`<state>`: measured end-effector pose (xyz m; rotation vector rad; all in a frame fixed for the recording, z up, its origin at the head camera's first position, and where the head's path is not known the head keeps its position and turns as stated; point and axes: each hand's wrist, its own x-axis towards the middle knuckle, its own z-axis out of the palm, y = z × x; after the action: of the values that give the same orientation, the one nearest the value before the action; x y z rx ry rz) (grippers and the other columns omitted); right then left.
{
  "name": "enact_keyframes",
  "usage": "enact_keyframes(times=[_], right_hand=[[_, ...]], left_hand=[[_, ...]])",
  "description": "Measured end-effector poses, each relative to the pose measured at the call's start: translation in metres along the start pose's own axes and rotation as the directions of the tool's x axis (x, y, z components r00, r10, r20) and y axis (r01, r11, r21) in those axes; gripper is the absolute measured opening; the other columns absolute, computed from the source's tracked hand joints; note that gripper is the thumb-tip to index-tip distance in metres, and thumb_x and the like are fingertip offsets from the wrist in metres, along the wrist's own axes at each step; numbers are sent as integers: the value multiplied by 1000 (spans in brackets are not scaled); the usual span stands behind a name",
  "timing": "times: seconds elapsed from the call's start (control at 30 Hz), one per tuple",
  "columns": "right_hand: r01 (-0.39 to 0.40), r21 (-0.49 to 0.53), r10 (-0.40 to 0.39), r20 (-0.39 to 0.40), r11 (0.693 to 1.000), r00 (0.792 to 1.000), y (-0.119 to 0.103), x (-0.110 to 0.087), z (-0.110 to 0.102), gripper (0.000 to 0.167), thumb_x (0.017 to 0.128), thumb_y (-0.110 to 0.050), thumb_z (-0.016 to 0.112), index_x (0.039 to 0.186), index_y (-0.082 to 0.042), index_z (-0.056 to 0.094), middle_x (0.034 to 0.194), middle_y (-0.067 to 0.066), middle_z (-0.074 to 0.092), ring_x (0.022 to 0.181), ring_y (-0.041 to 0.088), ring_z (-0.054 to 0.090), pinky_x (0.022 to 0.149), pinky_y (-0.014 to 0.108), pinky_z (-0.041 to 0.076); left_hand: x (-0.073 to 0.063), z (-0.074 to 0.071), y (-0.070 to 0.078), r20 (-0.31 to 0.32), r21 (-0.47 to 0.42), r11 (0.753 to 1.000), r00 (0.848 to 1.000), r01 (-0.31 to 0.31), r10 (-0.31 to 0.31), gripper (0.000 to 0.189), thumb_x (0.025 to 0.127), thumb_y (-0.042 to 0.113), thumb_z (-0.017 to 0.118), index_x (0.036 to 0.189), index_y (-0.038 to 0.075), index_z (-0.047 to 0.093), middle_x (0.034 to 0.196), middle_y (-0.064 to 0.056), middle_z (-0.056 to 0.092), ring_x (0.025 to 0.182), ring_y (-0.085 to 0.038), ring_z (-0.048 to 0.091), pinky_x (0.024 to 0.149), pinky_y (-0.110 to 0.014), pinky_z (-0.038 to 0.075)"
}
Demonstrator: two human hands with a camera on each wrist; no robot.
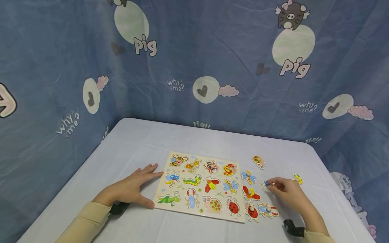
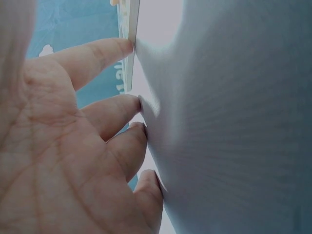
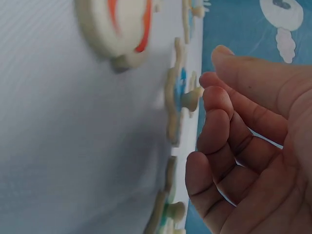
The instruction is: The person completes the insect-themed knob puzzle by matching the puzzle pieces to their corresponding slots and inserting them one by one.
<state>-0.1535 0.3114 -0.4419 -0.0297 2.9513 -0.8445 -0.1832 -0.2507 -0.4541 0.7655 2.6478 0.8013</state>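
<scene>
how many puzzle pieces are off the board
7 visible: snail farthest back; caterpillar behind the right hand; blue bug left of it; bee, moth, ladybug along the board; beetle beside ladybug. More may be hidden.

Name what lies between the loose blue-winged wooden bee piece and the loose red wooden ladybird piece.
A loose red-winged yellow wooden insect piece lies there, shown in the head view.

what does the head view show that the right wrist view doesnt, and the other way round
Only the head view shows the puzzle board, with the left hand at its edge, and the ladybird piece to its right.

Only the right wrist view shows the palm side of the right hand, and the blue insect piece edge-on, its knob in profile.

Both show that hand near that piece, the white table and the blue curtain.
</scene>
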Motion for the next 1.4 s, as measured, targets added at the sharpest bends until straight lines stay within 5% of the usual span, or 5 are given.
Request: enact_keyframes(times=[0.77,1.4], right_hand=[[-18,-81,14,-44,997,999,16,3,1,22,100,-14,75,120,-4,79,89,-1,69,81,16,52,67,27,41],[18,-79,-24,-74,997,997,16,-1,5,14,99,-15,76,109,-4,76,77,-1,56,74,13,48,62,25,37]], left_hand=[[2,2,-2,1,-16,1000,1000,-5,5,116,69,61,96,164,17,47,178,-23,21,164,-53,16,129,-78,9],[1,2,-3,-5,1,1000,1000,15,-15,116,68,66,94,164,19,48,179,-21,22,165,-52,16,130,-77,10]])
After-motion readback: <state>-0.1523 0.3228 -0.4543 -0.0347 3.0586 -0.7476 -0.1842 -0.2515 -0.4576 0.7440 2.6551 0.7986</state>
